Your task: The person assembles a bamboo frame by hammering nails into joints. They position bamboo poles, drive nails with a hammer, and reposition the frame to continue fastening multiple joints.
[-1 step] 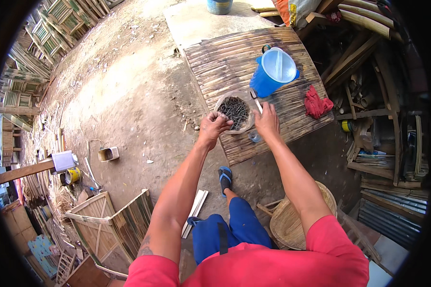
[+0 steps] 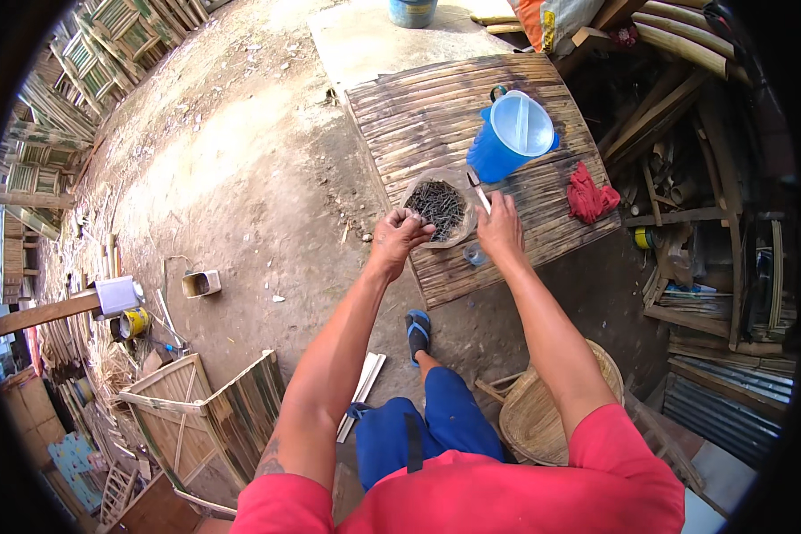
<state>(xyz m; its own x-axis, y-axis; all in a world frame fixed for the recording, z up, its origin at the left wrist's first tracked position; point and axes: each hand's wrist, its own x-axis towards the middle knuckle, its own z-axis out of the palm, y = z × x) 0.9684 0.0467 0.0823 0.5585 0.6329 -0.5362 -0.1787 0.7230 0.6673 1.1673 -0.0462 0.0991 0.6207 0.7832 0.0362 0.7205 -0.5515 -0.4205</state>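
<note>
A pale round container (image 2: 462,237) full of dark nails (image 2: 436,206) sits at the near left edge of a bamboo-slat table (image 2: 418,116). My left hand (image 2: 400,237) is over its left rim, thumb and fingertips pinched together; whatever is between them is too small to make out. My right hand (image 2: 502,230) is closed around the pale handle of what looks like a hammer (image 2: 479,190), its dark end pointing away beside the container. A small clear glass or jar (image 2: 474,255) stands between the container and my right wrist.
A blue pitcher (image 2: 498,147) with a pale lid and a red cloth (image 2: 589,192) are on the table. A blue bucket (image 2: 411,11) stands at the far end. Near my right leg is a round woven seat (image 2: 552,414); a bamboo frame (image 2: 196,418) stands at lower left.
The hammer-like tool has turned slightly in my right hand, and its dark end looks narrower now. My left hand stays pinched at the container.
</note>
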